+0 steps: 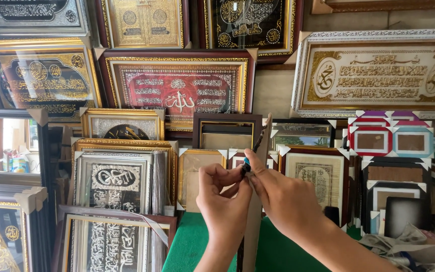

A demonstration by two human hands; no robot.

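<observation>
both hands are raised at the middle of the scene, above a green table top [187,247]. the left hand [225,201] and right hand [283,199] pinch together a small dark tool with a blue part [246,165], against the edge of a tall brown board [258,201] standing upright. framed pictures [179,88] fill the far wall.

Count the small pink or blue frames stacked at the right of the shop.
3: a red-pink frame on the left, a light blue frame beside it, a purple-pink frame behind them. More may be hidden.
</observation>
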